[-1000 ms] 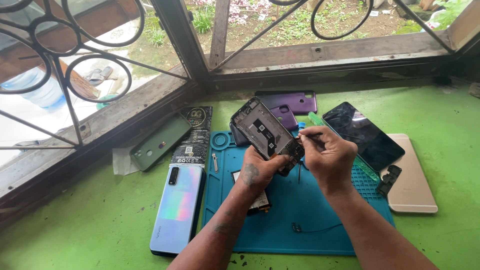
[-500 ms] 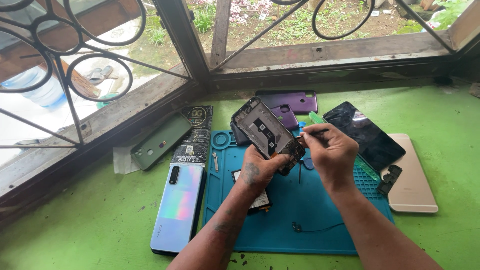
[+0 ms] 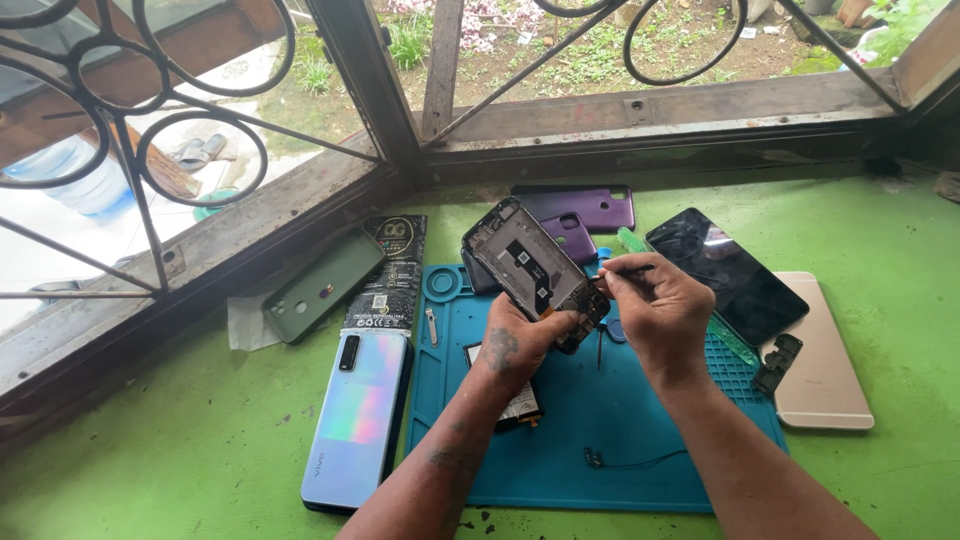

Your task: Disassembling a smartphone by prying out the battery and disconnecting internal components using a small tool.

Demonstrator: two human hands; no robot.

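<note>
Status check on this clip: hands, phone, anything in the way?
Left hand grips opened phone frame, tilted above blue mat. Right hand pinches thin tool at its edge. Nothing in between.

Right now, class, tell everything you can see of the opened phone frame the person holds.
The opened phone frame is dark, rectangular, its back cover off, showing black inner parts and a lighter grey plate. It is tilted above the blue work mat. The left hand grips its lower end; the right hand brings a thin tool to its right edge.

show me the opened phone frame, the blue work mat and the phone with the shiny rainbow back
opened phone frame (image 3: pixel 525 262), head view, middle of its exposed inside.
blue work mat (image 3: pixel 600 440), head view, bare middle area.
iridescent phone (image 3: pixel 360 415), head view, centre of its back.
</note>
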